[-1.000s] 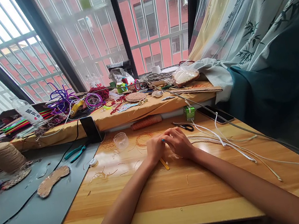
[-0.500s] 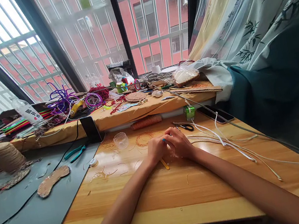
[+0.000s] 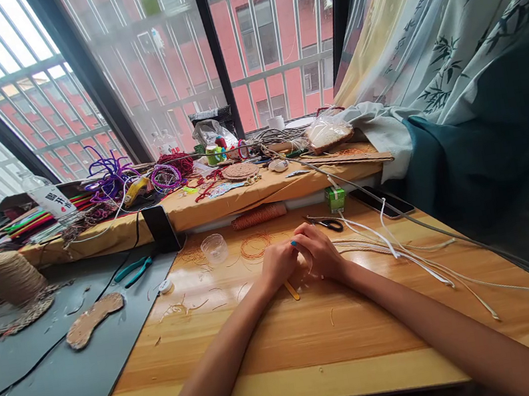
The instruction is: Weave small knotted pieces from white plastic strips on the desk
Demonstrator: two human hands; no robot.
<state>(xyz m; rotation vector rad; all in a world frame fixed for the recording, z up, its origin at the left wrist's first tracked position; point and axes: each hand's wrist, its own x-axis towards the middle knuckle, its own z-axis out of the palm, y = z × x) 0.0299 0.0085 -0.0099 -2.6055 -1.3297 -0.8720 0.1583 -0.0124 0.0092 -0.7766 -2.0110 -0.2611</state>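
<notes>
My left hand (image 3: 278,263) and my right hand (image 3: 319,251) meet fingertip to fingertip over the middle of the wooden table (image 3: 328,336). Both are closed in a pinch around something small that I cannot make out; a blue tip (image 3: 293,244) shows at the left fingers. A yellow stick (image 3: 291,290) pokes out from under the left hand onto the wood. Just beyond the hands lies a coil of thin copper wire (image 3: 253,246). A small clear plastic cup (image 3: 214,247) stands to the left of it.
Black scissors (image 3: 325,222), a green box (image 3: 335,198), a phone (image 3: 381,202) and white cords (image 3: 406,255) lie right of the hands. Teal pliers (image 3: 132,270), a twine spool (image 3: 8,277) and a woven sole shape (image 3: 92,318) sit on the grey surface. The window ledge (image 3: 195,206) is crowded with craft supplies.
Both hands have shifted slightly away from me and upward while staying pinched together. A person's hand and a blue tool at the far left edge have gone from view.
</notes>
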